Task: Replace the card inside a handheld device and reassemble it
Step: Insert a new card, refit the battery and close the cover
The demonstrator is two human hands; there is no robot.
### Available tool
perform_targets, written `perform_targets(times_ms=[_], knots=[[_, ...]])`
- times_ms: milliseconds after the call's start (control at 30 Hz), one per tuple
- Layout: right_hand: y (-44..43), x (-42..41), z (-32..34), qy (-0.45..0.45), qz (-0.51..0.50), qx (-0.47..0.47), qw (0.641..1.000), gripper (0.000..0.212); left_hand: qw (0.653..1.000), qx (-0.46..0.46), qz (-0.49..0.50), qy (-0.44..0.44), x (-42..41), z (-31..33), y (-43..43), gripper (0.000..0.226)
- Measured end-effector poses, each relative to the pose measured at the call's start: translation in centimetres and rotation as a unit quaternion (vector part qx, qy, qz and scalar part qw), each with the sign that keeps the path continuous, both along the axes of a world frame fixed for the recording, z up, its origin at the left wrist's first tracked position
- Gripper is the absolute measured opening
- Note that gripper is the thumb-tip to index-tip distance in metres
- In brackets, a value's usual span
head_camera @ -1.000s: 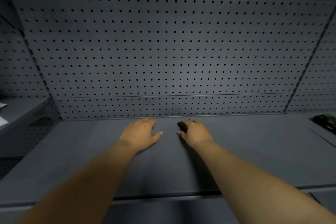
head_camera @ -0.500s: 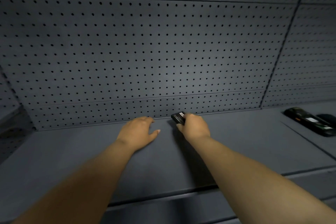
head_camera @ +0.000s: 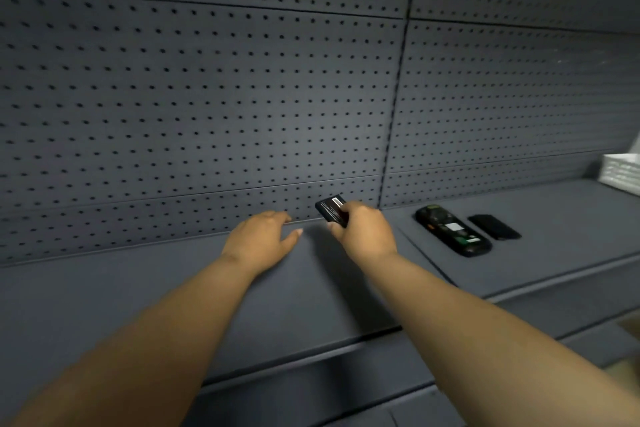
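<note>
1. The person's right hand [head_camera: 367, 230] is held up just above the grey work surface [head_camera: 173, 295], close to the pegboard wall [head_camera: 207, 97], with its fingers closed around a small black rectangular pack [head_camera: 332, 207].
2. That pack looks like a battery with a white label strip on its face; it sticks out of the hand toward the upper left, tilted, and is clear of the surface.
3. The left hand [head_camera: 258, 241] lies palm down on the work surface just to the left of the right hand, fingers loosely spread, thumb pointing toward the other hand, gripping nothing.
4. The two hands are near each other but not touching.
5. To the right, on the same shelf, the handheld device [head_camera: 452, 230] lies flat with its back open, showing a white label and a green patch inside the cavity.
6. Just beside it, further right, lies a dark flat back cover [head_camera: 493, 227], apart from the device.
7. The device is well apart from the right hand, past a seam in the surface.
8. At the far right edge sits a stack of white trays [head_camera: 621, 172], partly cut off by the frame.
9. I cannot make out any card from here.
</note>
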State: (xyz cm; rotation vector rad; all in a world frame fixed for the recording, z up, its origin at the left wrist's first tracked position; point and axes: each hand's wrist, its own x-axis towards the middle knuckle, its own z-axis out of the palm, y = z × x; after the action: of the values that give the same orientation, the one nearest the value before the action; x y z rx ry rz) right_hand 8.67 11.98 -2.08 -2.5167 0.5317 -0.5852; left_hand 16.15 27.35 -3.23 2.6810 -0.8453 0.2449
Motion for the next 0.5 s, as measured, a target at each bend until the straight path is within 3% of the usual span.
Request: perform_targets(times_ms=[267, 500], knots=[[-13.9, -5.0, 1.1, -0.013, 0.052, -0.024, 0.998, 0.039, 0.983, -0.149, 0.041, 0.098, -6.5, -0.2, -16.3, 0.040], [-19.4, -6.9, 0.4, -0.044, 0.110, -0.007, 0.993, 0.040, 0.901, -0.354, 0.061, 0.242, -9.1, 0.2, -23.7, 0.037]])
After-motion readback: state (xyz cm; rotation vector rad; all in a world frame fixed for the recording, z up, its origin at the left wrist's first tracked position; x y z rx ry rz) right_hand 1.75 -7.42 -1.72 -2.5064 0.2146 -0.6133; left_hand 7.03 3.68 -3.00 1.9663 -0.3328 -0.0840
